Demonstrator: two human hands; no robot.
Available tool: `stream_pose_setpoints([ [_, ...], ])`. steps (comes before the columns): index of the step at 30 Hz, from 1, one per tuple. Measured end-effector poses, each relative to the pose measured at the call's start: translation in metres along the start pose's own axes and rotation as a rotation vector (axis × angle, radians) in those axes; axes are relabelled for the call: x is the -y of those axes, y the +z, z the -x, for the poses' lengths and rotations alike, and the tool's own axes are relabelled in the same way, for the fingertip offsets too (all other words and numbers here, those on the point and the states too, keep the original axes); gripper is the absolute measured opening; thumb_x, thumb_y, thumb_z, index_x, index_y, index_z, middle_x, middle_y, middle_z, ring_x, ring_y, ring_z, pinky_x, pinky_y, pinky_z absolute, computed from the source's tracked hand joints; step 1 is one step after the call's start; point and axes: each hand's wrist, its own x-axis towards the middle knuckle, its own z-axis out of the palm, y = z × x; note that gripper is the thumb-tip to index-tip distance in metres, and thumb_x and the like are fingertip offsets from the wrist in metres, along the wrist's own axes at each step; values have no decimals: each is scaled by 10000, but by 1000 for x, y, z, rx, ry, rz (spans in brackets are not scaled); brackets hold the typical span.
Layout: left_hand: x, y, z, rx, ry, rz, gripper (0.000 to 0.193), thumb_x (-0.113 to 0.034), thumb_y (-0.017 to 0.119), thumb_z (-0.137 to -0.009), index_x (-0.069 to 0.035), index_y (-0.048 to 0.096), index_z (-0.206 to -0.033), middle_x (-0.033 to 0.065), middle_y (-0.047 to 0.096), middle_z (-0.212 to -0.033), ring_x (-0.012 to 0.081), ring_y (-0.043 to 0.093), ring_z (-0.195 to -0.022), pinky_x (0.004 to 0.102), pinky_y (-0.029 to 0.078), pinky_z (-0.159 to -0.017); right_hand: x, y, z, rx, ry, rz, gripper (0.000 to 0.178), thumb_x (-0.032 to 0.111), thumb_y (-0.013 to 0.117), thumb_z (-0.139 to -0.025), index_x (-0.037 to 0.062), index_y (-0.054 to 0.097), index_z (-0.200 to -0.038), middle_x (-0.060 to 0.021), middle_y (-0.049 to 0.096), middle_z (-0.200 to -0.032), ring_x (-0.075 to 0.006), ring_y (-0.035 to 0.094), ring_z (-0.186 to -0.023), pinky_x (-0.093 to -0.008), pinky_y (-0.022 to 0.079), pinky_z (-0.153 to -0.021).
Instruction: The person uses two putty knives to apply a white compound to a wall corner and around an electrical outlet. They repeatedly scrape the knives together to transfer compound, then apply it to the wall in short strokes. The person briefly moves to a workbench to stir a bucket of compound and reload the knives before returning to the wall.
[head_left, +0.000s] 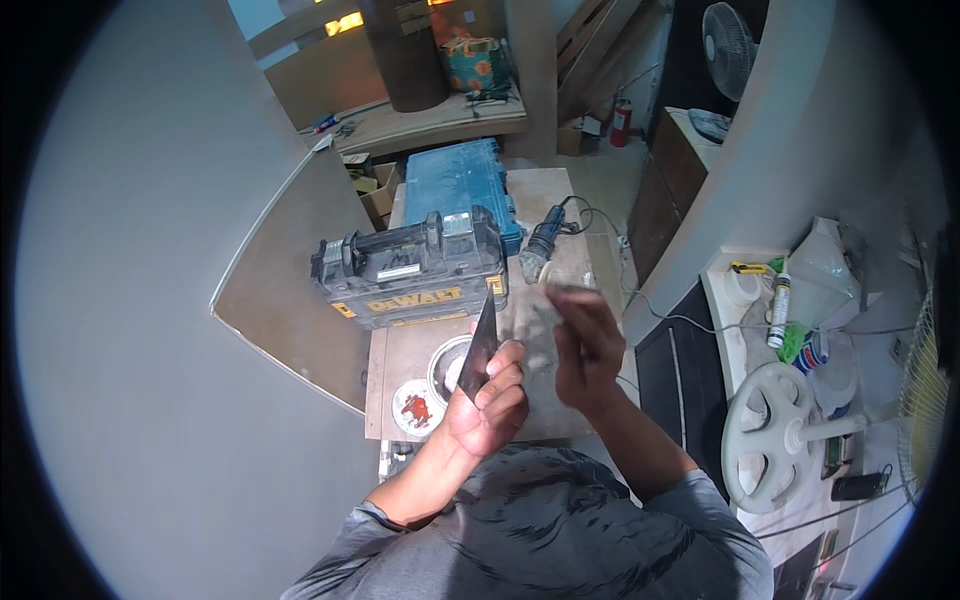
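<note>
My left hand (492,405) is closed around a thin, dark, flat piece (482,350) that tapers to a point at the top. It is held upright over the near part of the work table (540,395); I cannot tell its exact kind. To its right my right hand (588,350) is raised, its fingers dark and smeared by motion. Whether it holds anything is not clear. Just left of the held piece, a round tub (437,372) with pale contents stands partly hidden behind it. Beside the tub sits a white lid-like dish (418,418) with reddish-brown lumps.
A black tool case (405,275) with yellow lettering stands on the table, a blue case (455,185) behind it. An angle grinder (543,240) with its cord lies at the table's right. Farther right, a shelf holds a sealant tube (779,310) and a grey fan base (770,435).
</note>
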Motion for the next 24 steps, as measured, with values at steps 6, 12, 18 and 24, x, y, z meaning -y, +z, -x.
stream_pose_setpoints([
  [6,-9,0,17,-127,102,-441,444,-502,398,-1066,-85,549,-1081,4,498,-637,68,306,-378,211,242,-355,21,-20,7,-539,860,-673,271,205,623,-996,18,620,-1192,-110,693,-1101,-246,699,-946,-364,580,-863],
  [12,45,39,18,-414,141,-904,452,-353,505,-1062,16,552,-1319,107,692,-1175,107,694,-816,218,548,-576,8,-15,-1,-350,1238,-1303,358,475,542,-1021,120,560,-977,-4,532,-658,-107,516,-448,-258,422,-354],
  [18,25,30,54,-338,113,-735,444,-374,480,-1068,5,566,-1285,166,714,-1021,73,546,-445,184,424,-355,41,1,5,101,1255,-1191,417,481,628,-974,78,595,-1075,-25,629,-716,-85,499,-420,-219,368,-346],
  [24,10,56,84,-363,333,-629,359,-351,436,-1087,-46,611,-1158,127,722,-886,106,450,-331,202,347,-281,35,4,60,372,1193,-1237,489,314,730,-930,4,554,-1266,-96,673,-1119,-160,661,-992,-311,554,-847],
])
